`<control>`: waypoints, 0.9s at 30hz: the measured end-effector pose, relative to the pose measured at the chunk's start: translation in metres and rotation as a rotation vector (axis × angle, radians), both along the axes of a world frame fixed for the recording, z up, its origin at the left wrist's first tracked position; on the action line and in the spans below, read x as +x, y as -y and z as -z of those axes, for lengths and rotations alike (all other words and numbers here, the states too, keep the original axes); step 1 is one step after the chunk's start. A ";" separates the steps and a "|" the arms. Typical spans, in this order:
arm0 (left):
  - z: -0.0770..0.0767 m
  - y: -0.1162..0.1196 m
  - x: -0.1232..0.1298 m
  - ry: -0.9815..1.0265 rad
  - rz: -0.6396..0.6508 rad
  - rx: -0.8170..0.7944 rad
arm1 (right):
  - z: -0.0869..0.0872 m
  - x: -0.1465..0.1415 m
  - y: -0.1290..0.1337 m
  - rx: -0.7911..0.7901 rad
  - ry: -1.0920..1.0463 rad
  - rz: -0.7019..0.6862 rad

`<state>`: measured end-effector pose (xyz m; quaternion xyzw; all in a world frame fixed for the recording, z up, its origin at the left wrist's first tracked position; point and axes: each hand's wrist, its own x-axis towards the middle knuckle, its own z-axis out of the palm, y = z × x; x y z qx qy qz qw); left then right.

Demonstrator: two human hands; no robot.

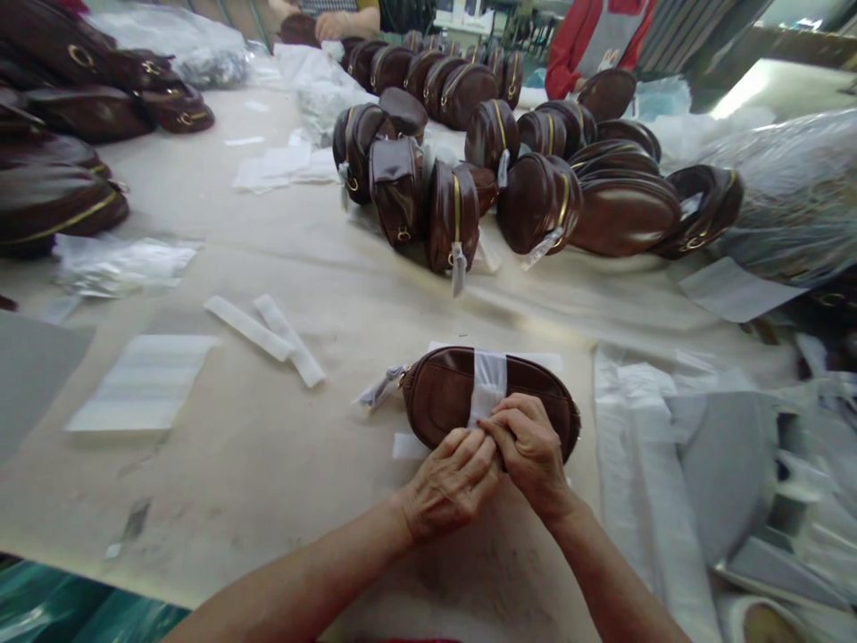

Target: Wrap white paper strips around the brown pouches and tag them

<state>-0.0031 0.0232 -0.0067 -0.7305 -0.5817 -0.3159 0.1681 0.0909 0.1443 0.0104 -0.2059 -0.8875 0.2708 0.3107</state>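
Note:
A dark brown oval bag (438, 397) lies on the table in front of me, its zipper pull wrapped in white tissue (381, 389) at the left end. Around its middle runs a white paper band (490, 379). My left hand (456, 478) is closed at the bag's near edge, at the lower end of the band. Beside it, touching, my right hand (530, 446) pinches there too, its fingers over the band's lower part. What lies between the fingertips is mostly hidden. White strips show under the bag.
Many brown bags (622, 214) stand across the back, more are piled at the left (54, 187). Paper strips (251, 329) and a white sheet (144, 382) lie left; plastic bags (643, 464) and grey pieces (723, 464) lie right. Two people are behind the table.

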 end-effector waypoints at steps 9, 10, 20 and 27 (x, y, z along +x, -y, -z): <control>0.003 0.006 0.007 -0.123 -0.105 -0.046 | 0.001 -0.001 0.001 -0.117 0.028 0.147; 0.004 0.006 0.008 -0.136 -0.109 -0.053 | 0.001 -0.002 0.001 -0.137 0.032 0.161; 0.010 0.006 0.014 -0.170 -0.162 -0.045 | -0.003 -0.006 0.000 -0.207 0.030 0.225; 0.009 0.005 0.013 -0.178 -0.195 -0.051 | -0.003 -0.007 0.000 -0.204 0.008 0.241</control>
